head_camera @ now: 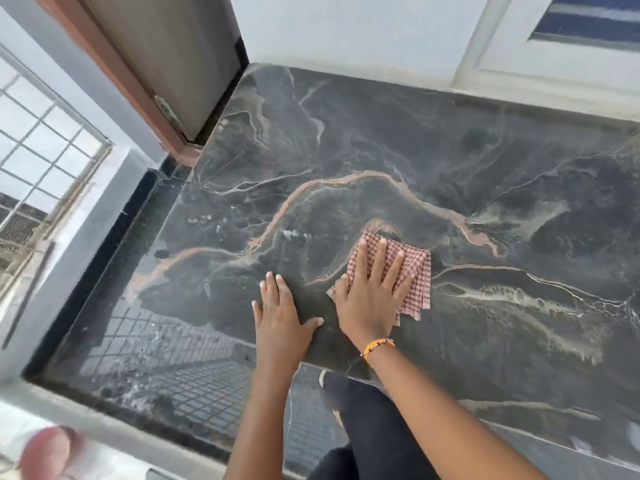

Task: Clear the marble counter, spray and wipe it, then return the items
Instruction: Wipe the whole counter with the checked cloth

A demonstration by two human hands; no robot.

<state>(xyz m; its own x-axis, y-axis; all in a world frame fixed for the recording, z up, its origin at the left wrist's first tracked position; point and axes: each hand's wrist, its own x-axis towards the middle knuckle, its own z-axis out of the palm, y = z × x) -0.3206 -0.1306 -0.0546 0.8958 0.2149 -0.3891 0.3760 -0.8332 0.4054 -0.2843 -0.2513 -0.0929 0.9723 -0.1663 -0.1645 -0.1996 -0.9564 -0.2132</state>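
At the far left a barred window (45,161) is letting in light, and beside it a brown door frame (114,74) is meeting the counter's corner. The left hand (282,317) is lying flat and open on the dark marble counter (485,161), fingers spread, gripping nothing. Just to its right, the right hand (372,296) is pressing down palm-flat with fingers splayed on a folded red-checked cloth (415,278), which is lying under the fingers and sticking out to their right. An orange bracelet (377,346) is circling that wrist.
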